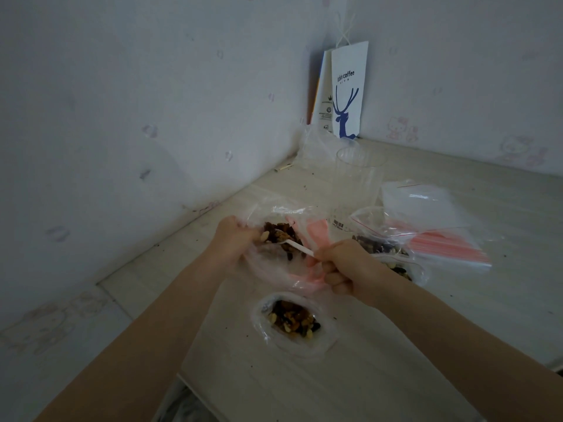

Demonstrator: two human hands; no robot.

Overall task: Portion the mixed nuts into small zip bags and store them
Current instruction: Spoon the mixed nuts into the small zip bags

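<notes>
My left hand [234, 242] grips the rim of a clear plastic bag [274, 269], holding it open above the table. Mixed nuts [281, 234] lie inside it. My right hand [342, 268] pinches the handle of a small white plastic spoon [297, 245], whose bowl is down among those nuts. Just in front of my hands an open small zip bag [294, 322] with a portion of nuts rests on the table. To the right of my right hand lie filled zip bags [384, 245] with red seal lines.
A stack of unused zip bags [441, 239] with red strips lies at the right, under a loose clear bag [420, 202]. A clear plastic cup [358, 178] stands behind. A white paper coffee bag [347, 92] leans in the wall corner. Crumbs dot the pale wooden table [396, 360].
</notes>
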